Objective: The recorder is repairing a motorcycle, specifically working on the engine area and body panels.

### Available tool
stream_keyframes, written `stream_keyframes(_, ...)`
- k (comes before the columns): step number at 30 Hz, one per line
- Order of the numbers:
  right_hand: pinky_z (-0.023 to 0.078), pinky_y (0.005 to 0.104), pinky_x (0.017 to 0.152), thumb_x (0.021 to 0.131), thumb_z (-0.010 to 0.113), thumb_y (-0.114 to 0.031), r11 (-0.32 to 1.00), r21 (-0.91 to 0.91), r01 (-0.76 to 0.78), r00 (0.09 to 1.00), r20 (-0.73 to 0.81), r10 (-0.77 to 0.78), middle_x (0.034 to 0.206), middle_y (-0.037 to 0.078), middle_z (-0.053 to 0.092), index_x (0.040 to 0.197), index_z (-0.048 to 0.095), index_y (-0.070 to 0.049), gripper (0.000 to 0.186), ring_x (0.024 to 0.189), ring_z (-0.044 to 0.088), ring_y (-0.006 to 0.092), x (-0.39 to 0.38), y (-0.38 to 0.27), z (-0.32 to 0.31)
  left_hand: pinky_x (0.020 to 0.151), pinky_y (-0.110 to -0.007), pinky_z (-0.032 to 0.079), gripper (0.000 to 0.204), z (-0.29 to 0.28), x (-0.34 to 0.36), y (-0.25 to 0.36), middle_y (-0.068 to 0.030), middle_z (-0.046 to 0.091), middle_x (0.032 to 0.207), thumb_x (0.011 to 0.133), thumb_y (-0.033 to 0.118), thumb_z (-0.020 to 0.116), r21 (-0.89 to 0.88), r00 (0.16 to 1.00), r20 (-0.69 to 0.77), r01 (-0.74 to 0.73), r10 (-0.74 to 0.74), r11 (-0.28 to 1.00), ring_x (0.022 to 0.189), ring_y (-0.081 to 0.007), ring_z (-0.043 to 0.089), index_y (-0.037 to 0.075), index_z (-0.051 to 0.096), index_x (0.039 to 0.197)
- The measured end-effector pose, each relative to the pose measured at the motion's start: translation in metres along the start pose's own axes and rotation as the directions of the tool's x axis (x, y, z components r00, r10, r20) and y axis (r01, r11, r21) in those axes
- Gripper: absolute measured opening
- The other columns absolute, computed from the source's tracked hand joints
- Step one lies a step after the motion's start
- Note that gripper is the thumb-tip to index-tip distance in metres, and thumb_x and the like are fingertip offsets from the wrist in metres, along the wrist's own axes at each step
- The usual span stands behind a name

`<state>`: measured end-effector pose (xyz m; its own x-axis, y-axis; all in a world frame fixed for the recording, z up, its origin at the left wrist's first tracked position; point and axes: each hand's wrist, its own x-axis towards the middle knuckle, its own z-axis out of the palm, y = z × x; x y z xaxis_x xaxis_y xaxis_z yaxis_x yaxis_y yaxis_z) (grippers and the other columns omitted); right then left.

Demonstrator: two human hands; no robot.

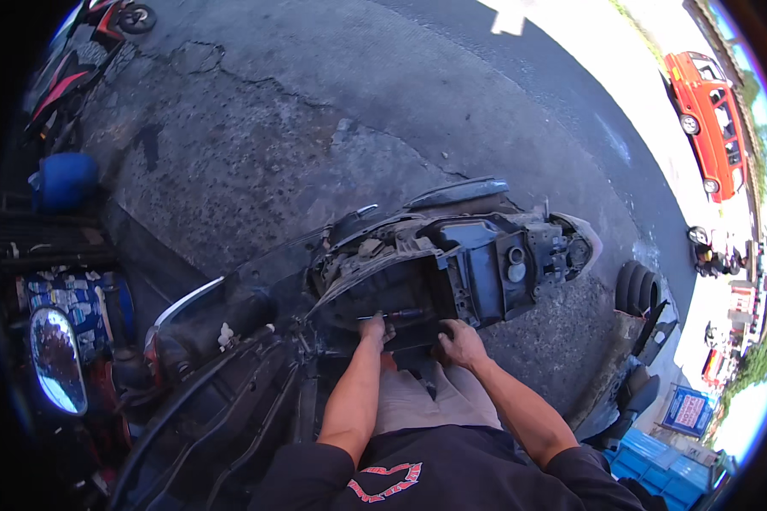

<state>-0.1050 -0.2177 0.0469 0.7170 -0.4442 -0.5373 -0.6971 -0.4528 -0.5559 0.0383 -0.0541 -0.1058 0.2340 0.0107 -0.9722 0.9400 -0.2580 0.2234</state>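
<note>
A partly stripped scooter (486,281) stands across in front of me, its seat off and the dark cavity under it bare. At the near rim of that cavity my left hand (375,330) is closed around what looks like a slim screwdriver (407,313), its thin shaft showing to the left and its dark handle to the right. To the right of it, my right hand (464,344) lies against the scooter's near side with curled fingers. Whatever those fingers grip is hidden. A round cap (516,271) sits on the rear part of the frame.
Close by on the left are a mirror (58,359) and black body panels (222,426). A blue round container (66,181) stands farther left. Stacked tyres (637,288) and a blue crate (656,464) are on the right. A red van (709,123) is on the road.
</note>
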Motion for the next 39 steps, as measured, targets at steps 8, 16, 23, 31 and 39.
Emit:
stream_keyframes(8, 0.052, 0.0416, 0.096, 0.084, 0.066, -0.030, 0.726, 0.329, -0.603, 0.712, -0.187, 0.676, 0.111, 0.020, 0.071, 0.118, 0.068, -0.002, 0.044, 0.106, 0.067, 0.0350, -0.172, 0.205, -0.076, 0.062, -0.040, 0.048, 0.069, 0.113, -0.126, 0.006, -0.0163, 0.062, 0.061, 0.104, 0.047, 0.039, 0.406, 0.729, 0.161, -0.663, 0.665, 0.629, 0.060, -0.0296, 0.061, -0.007, 0.063, 0.069)
stream_keyframes(16, 0.052, 0.0405, 0.096, 0.078, 0.073, -0.034, 0.336, 0.597, -0.729, 0.278, -0.190, 0.942, 0.112, 0.017, 0.072, 0.113, 0.072, -0.004, 0.046, 0.108, 0.068, 0.0318, -0.367, 0.450, -0.105, 0.089, -0.046, 0.047, 0.039, 0.375, -0.180, 0.034, -0.0245, 0.064, 0.112, 0.103, 0.033, 0.051, 0.502, -0.068, 0.220, -0.847, 0.973, -0.173, 0.104, -0.0372, 0.062, -0.001, 0.064, 0.114)
stream_keyframes(23, 0.053, 0.0407, 0.095, 0.076, 0.074, -0.033, 0.111, 0.806, -0.581, 0.049, -0.102, 0.994, 0.109, 0.016, 0.072, 0.109, 0.074, -0.005, 0.043, 0.107, 0.068, 0.0315, -0.414, 0.549, -0.220, 0.108, -0.063, 0.030, 0.063, 0.487, -0.132, 0.002, -0.0219, 0.051, 0.138, 0.093, 0.052, 0.056, 0.974, 0.063, 0.119, -0.200, 0.991, -0.104, 0.129, -0.0408, 0.046, 0.004, 0.053, 0.134)
stream_keyframes(31, 0.053, 0.0405, 0.094, 0.075, 0.074, -0.035, 0.362, 0.713, -0.600, 0.293, -0.225, 0.929, 0.109, 0.018, 0.072, 0.109, 0.073, -0.003, 0.047, 0.106, 0.068, 0.0326, -0.214, 0.655, -0.351, 0.111, -0.060, 0.025, 0.070, 0.561, -0.152, 0.015, -0.0190, 0.041, 0.145, 0.094, 0.057, 0.048, 0.994, 0.329, 0.061, -0.101, 0.942, -0.030, 0.135, -0.0378, 0.036, 0.006, 0.044, 0.141)
stream_keyframes(39, 0.056, 0.0415, 0.087, 0.074, 0.075, -0.027, 0.525, 0.583, -0.621, 0.415, -0.323, 0.850, 0.106, 0.022, 0.072, 0.109, 0.072, 0.001, 0.045, 0.097, 0.071, 0.0345, 0.016, 0.696, -0.549, 0.115, -0.057, 0.019, 0.076, 0.600, -0.159, 0.084, -0.0161, 0.030, 0.152, 0.094, 0.063, 0.039, 0.966, 0.488, -0.194, -0.053, 0.851, 0.251, 0.141, -0.0348, 0.026, 0.007, 0.035, 0.147)
